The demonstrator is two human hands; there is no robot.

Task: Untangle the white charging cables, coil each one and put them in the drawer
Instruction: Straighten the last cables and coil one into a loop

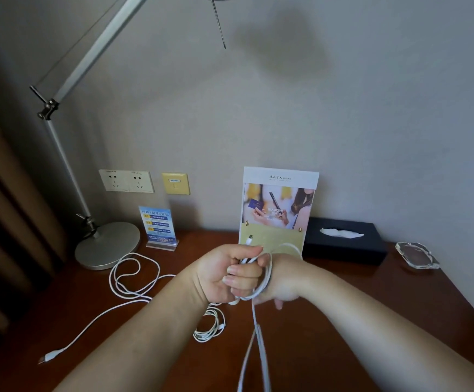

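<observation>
Loose cable (134, 278) sprawls on the table (399, 306) at far left, untouched. Coiled cable (210, 326) lies below the left wrist. Left hand (224, 275) has its fingers curled tight on the held cable (268, 271), plug end up. Loops stand upright between the hands and the free tail hangs straight down. Right hand (286, 278) is against the loops, fingers mostly hidden, grip can't tell. Next wrap probably takes the tail from below. Drawer not visible.
</observation>
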